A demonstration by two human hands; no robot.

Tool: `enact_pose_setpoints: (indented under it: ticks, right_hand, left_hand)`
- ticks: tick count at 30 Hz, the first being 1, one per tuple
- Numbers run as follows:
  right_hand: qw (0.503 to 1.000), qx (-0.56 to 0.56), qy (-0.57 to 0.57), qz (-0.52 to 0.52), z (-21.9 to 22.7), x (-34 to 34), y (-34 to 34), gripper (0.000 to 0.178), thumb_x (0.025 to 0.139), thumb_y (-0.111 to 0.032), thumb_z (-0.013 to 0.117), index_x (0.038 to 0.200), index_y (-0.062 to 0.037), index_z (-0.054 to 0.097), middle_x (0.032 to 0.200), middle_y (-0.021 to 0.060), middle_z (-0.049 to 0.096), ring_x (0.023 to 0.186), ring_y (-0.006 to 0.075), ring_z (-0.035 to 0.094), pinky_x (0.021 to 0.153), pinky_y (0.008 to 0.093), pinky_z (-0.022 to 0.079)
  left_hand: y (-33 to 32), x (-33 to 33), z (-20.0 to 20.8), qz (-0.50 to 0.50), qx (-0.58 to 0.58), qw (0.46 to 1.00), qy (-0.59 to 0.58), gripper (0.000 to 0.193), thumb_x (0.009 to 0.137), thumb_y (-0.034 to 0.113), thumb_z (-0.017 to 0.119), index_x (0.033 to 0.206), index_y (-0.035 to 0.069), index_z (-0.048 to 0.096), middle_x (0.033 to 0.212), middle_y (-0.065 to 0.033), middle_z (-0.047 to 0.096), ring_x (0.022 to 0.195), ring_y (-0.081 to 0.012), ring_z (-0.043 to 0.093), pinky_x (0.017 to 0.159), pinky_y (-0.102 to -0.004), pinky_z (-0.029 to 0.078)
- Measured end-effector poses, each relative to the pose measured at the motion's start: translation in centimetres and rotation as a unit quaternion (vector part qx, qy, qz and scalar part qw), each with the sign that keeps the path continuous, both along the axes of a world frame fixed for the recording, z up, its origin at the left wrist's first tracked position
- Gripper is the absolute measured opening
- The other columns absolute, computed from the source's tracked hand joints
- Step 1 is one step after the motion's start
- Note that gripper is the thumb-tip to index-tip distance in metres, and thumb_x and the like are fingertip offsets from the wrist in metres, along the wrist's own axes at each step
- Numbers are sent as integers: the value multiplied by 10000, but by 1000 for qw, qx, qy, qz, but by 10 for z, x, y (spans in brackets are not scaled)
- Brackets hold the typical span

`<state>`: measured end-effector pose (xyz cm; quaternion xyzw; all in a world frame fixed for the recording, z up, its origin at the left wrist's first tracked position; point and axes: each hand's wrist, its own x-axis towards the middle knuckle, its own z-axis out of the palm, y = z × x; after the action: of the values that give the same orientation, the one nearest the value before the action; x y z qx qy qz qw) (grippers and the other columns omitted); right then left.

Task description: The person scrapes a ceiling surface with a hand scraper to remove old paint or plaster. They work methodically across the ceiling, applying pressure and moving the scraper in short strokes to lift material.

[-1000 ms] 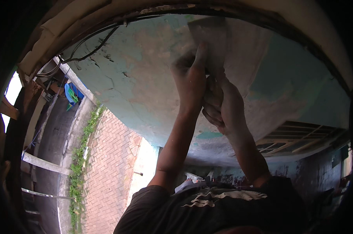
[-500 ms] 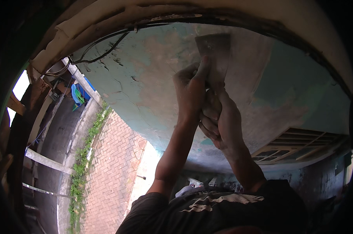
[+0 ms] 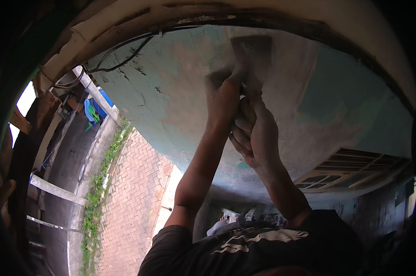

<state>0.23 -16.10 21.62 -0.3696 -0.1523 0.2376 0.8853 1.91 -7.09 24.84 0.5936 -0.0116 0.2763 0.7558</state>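
A wide, dark, flat-bladed scraper (image 3: 253, 49) lies against the wall (image 3: 180, 96), high in the view. My right hand (image 3: 262, 131) is closed around its handle, most of which the fingers hide. Higher up, my left hand (image 3: 224, 99) grips the scraper close to the blade, its thumb laid along the tool and its other fingers curled. The two hands are close together. Around the blade the wall is patchy, with bare grey-brown areas among faded green paint.
Loose black cables (image 3: 120, 66) hang at the wall's upper left, below a rough beam edge. A slatted wooden vent or window (image 3: 350, 168) is set at the right. Brick paving (image 3: 130, 198), a strip of weeds (image 3: 95, 188) and white posts (image 3: 58, 189) lie to the left.
Both hands and the scraper have shifted slightly upward along the wall. My forearms have followed, moving a little to the left. The grip looks the same.
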Motion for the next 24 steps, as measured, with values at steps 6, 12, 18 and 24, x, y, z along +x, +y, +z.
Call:
enact_pose_setpoints:
  ticks: [6, 12, 18, 24]
  right_hand:
    - [998, 18, -49, 20, 5, 13, 3, 468, 1074, -476, 379, 719, -175, 428, 483, -87, 288, 284, 37, 210, 244, 219, 192]
    - [1000, -9, -18, -1, -9, 4, 1, 460, 1082, -436, 371, 700, -181, 395, 475, -94, 269, 285, 38, 206, 246, 225, 183]
    - [999, -4, -47, 8, 4, 16, 5, 441, 1077, -437, 384, 726, -174, 423, 484, -96, 268, 288, 37, 215, 248, 216, 192]
    - [1000, 7, -25, -17, -2, 9, 3, 442, 1082, -430, 362, 727, -175, 427, 484, -92, 271, 292, 40, 211, 252, 212, 195]
  left_hand:
    - [5, 8, 8, 41, 40, 996, -61, 426, 955, 324, 640, 784, -66, 668, 682, -85, 638, 605, -134, 597, 575, -279, 456]
    - [9, 20, -25, 40, 20, 998, -50, 417, 955, 302, 662, 755, -64, 665, 679, -54, 629, 616, -98, 554, 570, -269, 442]
    - [10, 13, 6, 31, 5, 999, -41, 379, 950, 266, 662, 773, -68, 684, 691, -59, 640, 637, -106, 574, 594, -277, 451]
    - [8, 18, 4, 46, 51, 997, -28, 398, 941, 282, 661, 789, -84, 696, 699, -81, 642, 665, -113, 575, 604, -292, 453]
